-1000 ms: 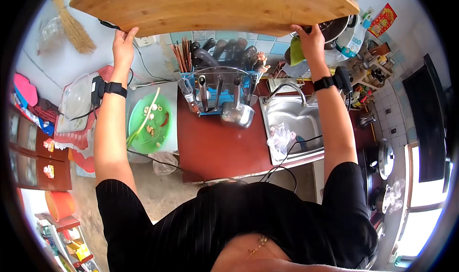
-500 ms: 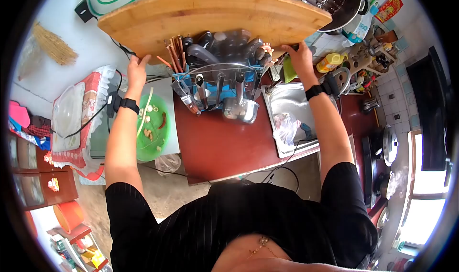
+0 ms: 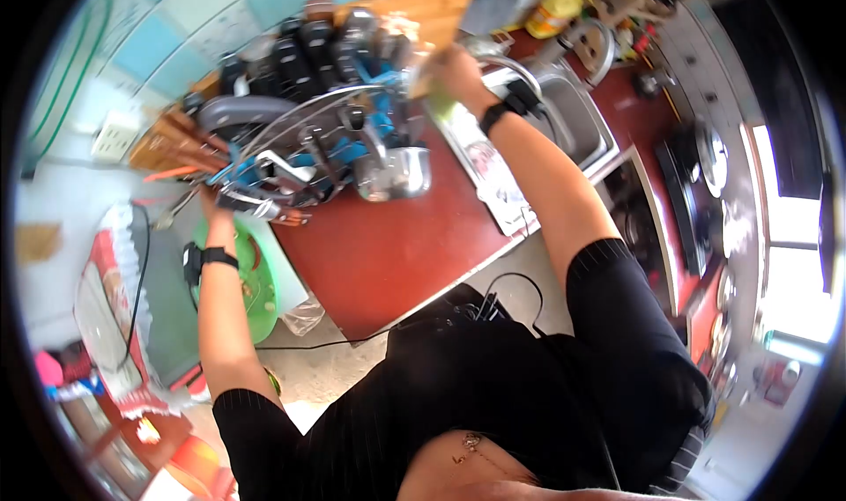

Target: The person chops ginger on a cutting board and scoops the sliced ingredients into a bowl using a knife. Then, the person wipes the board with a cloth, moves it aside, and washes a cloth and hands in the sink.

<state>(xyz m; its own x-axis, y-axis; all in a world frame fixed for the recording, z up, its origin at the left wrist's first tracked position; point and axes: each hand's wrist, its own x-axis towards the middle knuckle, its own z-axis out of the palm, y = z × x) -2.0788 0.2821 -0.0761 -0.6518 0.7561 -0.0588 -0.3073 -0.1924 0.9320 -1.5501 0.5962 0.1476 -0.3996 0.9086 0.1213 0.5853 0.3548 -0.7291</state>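
Observation:
A large wooden cutting board (image 3: 432,12) stands behind the utensil rack (image 3: 304,179), mostly hidden by it. The rack is packed with knives, dark-handled tools, chopsticks and a steel ladle (image 3: 397,175). My right hand (image 3: 454,74), blurred, is closed at the right edge of the board. My left hand (image 3: 214,206) reaches under the rack's left side, near the board's lower left end; its fingers are hidden behind the utensils. Below my left wrist lies a green basin (image 3: 264,311) with food scraps in it.
A steel sink (image 3: 573,113) is to the right of the red countertop (image 3: 379,254). Beyond it stand a yellow bottle (image 3: 553,14) and a stove with pots. A wall socket (image 3: 115,137) is at left. A black cable (image 3: 326,347) runs along the counter's front.
The cutting board has gone from raised above the rack to lower down behind it, tilted. Both hands moved with it, the left one now behind the utensils. The view has turned.

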